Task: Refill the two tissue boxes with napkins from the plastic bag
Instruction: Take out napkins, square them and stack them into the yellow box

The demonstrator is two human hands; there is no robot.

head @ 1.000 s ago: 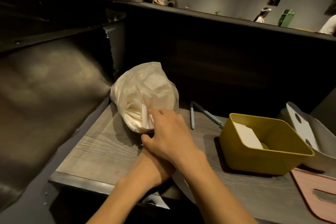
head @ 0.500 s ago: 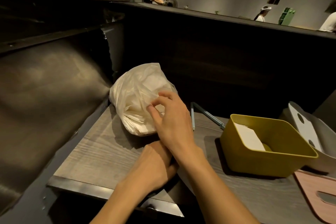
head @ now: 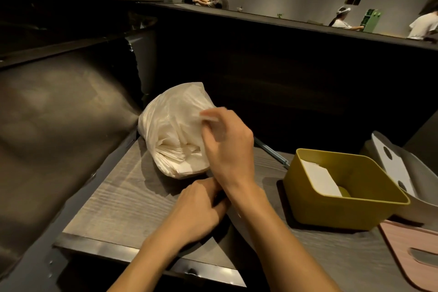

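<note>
A translucent white plastic bag (head: 170,125) full of folded napkins lies on the wooden table (head: 123,197) at the back left. My right hand (head: 227,147) is at the bag's right side and pinches a white napkin (head: 208,117) between thumb and fingers, blurred by motion. My left hand (head: 199,206) sits below it with curled fingers on the bag's lower edge; what it grips is hidden under my right wrist. An open yellow tissue box (head: 341,211) holding a white napkin stack (head: 320,178) stands to the right. A grey tissue box (head: 422,185) with its white lid (head: 393,163) stands behind it.
A pink lid (head: 412,253) lies at the front right. A thin metal tool (head: 270,149) lies behind the yellow box. A dark padded seat back rises on the left and a dark partition wall closes the back. People sit far beyond the partition.
My right hand has risen from the bag's mouth up along its right side, drawing a napkin with it. My left hand has stayed at the bag's lower edge.
</note>
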